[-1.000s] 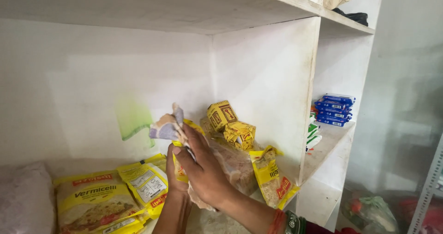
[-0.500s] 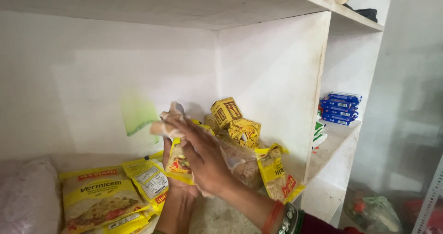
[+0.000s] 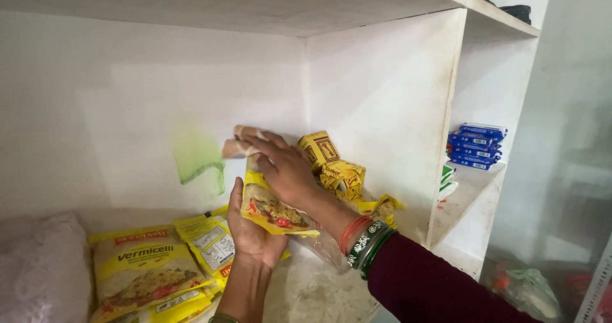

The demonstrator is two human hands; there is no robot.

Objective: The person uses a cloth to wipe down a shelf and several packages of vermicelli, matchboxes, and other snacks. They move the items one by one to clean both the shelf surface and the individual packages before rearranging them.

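Against the white back wall (image 3: 127, 106) of the shelf, the left hand (image 3: 252, 234) is cupping a yellow noodle packet (image 3: 274, 209) from beneath, while the right hand (image 3: 284, 167), fingers spread, is pressing flat on its top. Right of that packet, small yellow boxes (image 3: 331, 164) are leaning loosely; a nudge from the right wrist could be toppling them, I judge.

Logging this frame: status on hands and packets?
Left hand props yellow packet from below. Right hand flat on its top, against the back wall. Loose yellow packs crowd the right; larger yellow packets lie left.
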